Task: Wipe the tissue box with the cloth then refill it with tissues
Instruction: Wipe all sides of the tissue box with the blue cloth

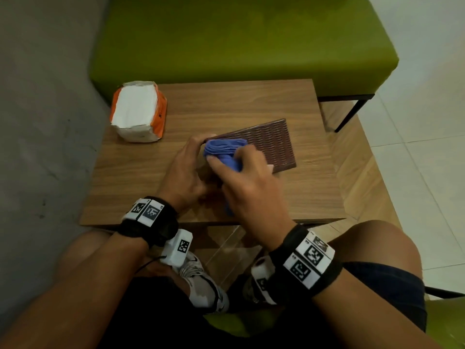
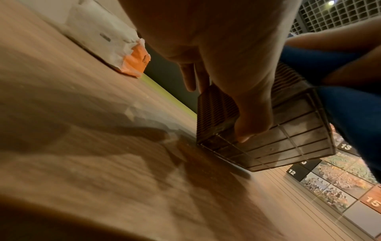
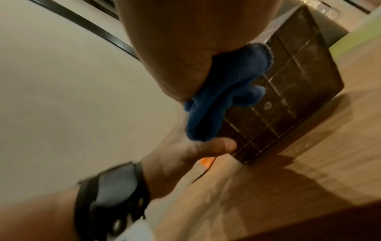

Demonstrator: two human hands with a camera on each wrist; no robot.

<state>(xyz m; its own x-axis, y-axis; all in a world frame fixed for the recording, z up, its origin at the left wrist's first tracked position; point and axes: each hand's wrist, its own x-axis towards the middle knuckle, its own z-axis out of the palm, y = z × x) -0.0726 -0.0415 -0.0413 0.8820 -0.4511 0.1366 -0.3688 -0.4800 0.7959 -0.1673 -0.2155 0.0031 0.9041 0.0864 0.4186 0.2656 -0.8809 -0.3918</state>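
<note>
A dark brown ribbed tissue box (image 1: 270, 144) stands on the small wooden table (image 1: 141, 172). My left hand (image 1: 185, 167) grips its near left corner, with the thumb on the end face (image 2: 245, 130) and the fingers along the far side. My right hand (image 1: 247, 180) holds a bunched blue cloth (image 1: 224, 151) against the box's top near end. In the right wrist view the cloth (image 3: 224, 96) hangs from my palm over the box's gridded end face (image 3: 296, 84). An opened orange-and-white pack of tissues (image 1: 138, 112) lies at the table's far left.
A green padded bench (image 1: 239, 39) runs behind the table. A grey wall is on the left and pale floor tiles on the right. My knees and shoes sit below the table's near edge (image 1: 201, 221).
</note>
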